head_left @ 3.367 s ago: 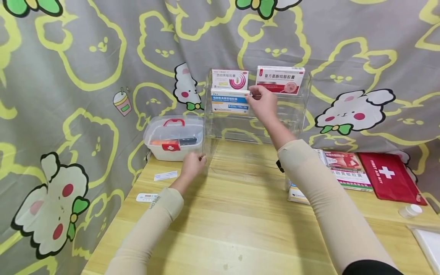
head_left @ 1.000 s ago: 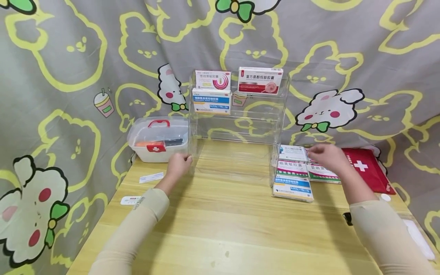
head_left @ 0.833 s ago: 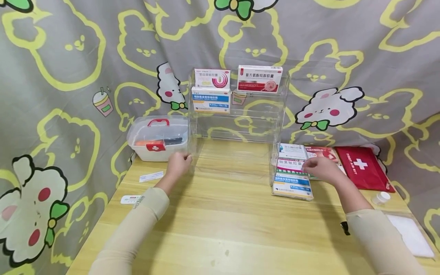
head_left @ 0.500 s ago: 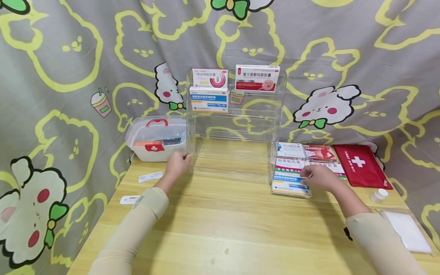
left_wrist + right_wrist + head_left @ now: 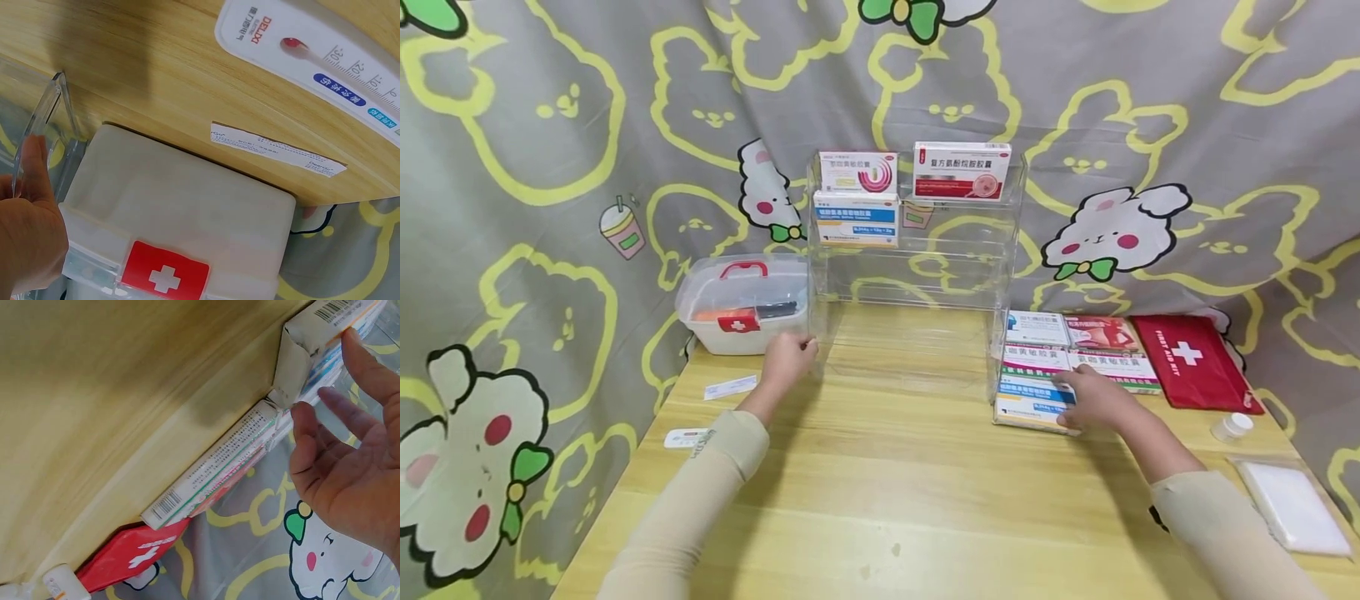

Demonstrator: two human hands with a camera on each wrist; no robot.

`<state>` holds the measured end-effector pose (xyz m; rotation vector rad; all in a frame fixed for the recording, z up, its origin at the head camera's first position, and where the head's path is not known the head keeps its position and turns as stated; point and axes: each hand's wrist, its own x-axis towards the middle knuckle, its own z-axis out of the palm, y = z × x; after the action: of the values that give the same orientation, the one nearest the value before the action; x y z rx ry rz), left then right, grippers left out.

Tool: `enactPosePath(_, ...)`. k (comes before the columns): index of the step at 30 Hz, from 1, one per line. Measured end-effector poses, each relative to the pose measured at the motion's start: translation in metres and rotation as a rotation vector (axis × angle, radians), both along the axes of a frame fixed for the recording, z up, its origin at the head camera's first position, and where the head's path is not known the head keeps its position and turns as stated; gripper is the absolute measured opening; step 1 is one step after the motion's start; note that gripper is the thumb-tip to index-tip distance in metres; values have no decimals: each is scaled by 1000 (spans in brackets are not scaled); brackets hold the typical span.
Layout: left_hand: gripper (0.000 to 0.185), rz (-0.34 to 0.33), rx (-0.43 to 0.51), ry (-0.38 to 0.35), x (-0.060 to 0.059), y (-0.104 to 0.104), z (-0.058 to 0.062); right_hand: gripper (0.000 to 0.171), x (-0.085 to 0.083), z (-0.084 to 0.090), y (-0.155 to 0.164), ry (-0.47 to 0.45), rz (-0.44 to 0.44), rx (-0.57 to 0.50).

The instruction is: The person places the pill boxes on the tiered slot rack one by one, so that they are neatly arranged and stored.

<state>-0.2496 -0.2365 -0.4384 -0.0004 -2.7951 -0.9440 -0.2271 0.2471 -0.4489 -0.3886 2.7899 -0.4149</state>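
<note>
On wooden table (image 5: 910, 492), before rabbit-print curtain (image 5: 550, 125) — right hand (image 5: 1093, 400) open on blue-white box (image 5: 1030, 407); left hand (image 5: 786, 362) grips clear rack (image 5: 917, 275).

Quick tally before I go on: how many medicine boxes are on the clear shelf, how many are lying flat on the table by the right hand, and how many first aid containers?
Medicine boxes on the acrylic shelf: 3
Medicine boxes flat on the table: 5
First aid containers: 2, the clear first aid box and the red first aid pouch
Total: 10

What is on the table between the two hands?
Between the left hand and right hand stands only the clear acrylic rack's base, head view.
</note>
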Motion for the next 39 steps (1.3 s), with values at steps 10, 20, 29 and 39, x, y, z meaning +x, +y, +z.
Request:
enactPosePath(10,25,-11,-17,18,6,0,-2,75,16,3,1,-78,-9,25)
enactPosePath(20,24,2,-2,12,6,2,-4,65,20,-1,21,-20,-55,-167)
enactPosePath(29,26,10,-6,-10,4,4,-4,45,30,9,39,15,-183,-375)
enactPosePath(39,26,-4,-3,-47,3,2,4,36,32,47,54,124,-302,-802)
